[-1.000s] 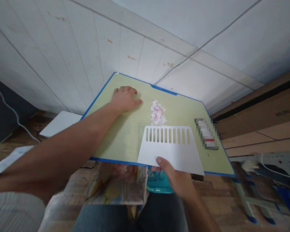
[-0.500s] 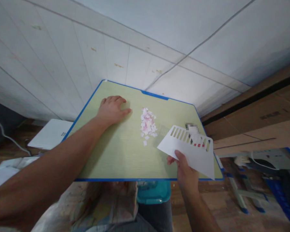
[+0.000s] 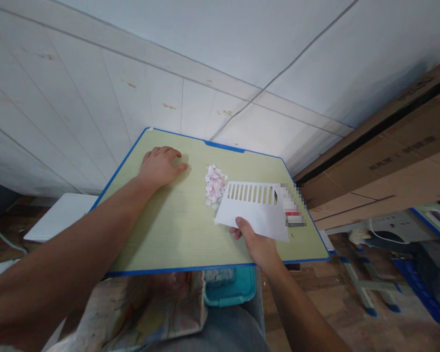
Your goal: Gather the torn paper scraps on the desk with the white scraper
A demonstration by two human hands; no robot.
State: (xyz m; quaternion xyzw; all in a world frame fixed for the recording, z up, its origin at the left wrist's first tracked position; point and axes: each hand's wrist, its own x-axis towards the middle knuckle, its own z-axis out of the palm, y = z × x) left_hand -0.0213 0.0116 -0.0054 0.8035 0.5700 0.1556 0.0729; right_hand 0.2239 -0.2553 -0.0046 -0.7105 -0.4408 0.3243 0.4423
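Note:
On the pale green tabletop (image 3: 161,234) a small heap of torn paper scraps (image 3: 215,183), white and pink, lies near the middle. My right hand (image 3: 254,239) grips a white sheet with a row of slots (image 3: 253,212) by its near edge, thumb on top. The sheet's left side covers part of the heap; whether it touches the scraps I cannot tell. My left hand (image 3: 161,167) rests on the table left of the heap, fingers loosely spread and holding nothing. Right of the sheet lies a blurred-out item (image 3: 292,208) with a red mark.
A white panelled wall (image 3: 132,107) stands behind the table. Cardboard boxes (image 3: 381,161) are stacked along the right. A turquoise bin (image 3: 231,296) and a paper bag (image 3: 179,308) sit below the near edge. A white flat panel (image 3: 58,215) is at left.
My right hand has moved the slotted sheet leftward, so it now overlaps the paper scraps and uncovers more of the blurred item. My left hand stays in place on the table. The view has shifted slightly.

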